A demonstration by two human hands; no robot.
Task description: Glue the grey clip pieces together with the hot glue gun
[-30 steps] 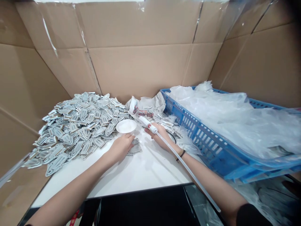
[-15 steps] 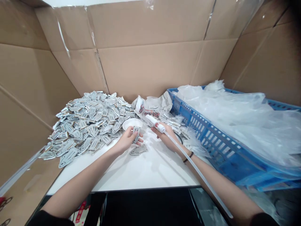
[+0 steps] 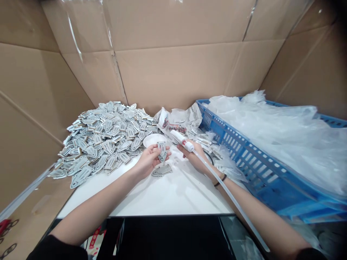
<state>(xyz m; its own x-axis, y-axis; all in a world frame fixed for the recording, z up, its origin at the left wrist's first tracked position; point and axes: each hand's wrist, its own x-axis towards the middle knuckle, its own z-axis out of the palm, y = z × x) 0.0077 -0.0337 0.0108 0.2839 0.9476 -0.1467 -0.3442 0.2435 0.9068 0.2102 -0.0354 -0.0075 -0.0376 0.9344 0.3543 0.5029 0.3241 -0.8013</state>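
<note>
Between the fingers of my left hand (image 3: 149, 158) is a small grey pointed part (image 3: 162, 151), held upright with its narrow end down. A second grey part (image 3: 162, 170) lies flat on the white table (image 3: 162, 198) just below it. My right hand (image 3: 193, 156) is closed around a white tool (image 3: 181, 140) with red marks; a long pale tube (image 3: 230, 195) runs from its rear along my forearm. Behind my left hand sits a round white dish (image 3: 154, 139), partly hidden by my fingers. The tool's tip points up and left, apart from the held part.
A large heap of grey parts (image 3: 105, 137) covers the left side. On the right stands a blue crate (image 3: 244, 159) full of clear plastic bags (image 3: 273, 133). Crumpled packaging (image 3: 179, 121) lies at the back. Cardboard walls (image 3: 176, 76) surround the table.
The part in my left hand has turned, and its slotted face and downward point now show clearly. The whole view has shifted slightly. My right hand still holds the white tool.
</note>
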